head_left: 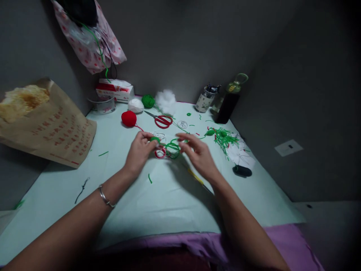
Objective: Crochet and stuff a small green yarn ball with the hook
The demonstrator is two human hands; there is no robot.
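My left hand (139, 150) pinches a small green crocheted piece (155, 140) between thumb and fingers, above the middle of the table. Loose loops of green yarn (172, 147) hang from it toward the right. My right hand (197, 152) is beside these loops, its fingers held apart; whether a strand touches the fingertips is hard to see. Below the piece, red yarn (160, 153) and a small ring-like shape show. Just beyond my hands lie red-handled scissors (163, 121). A yellow-handled crochet hook (196, 176) rests under my right wrist, partly hidden.
Red (129, 118), white (135, 105) and green (148, 101) yarn balls sit at the back near white stuffing (166, 101). Green yarn scraps (225, 141) pile up at right. A paper bag (67, 131) stands left; a cup (204, 101) and dark bottle (228, 101) are back right.
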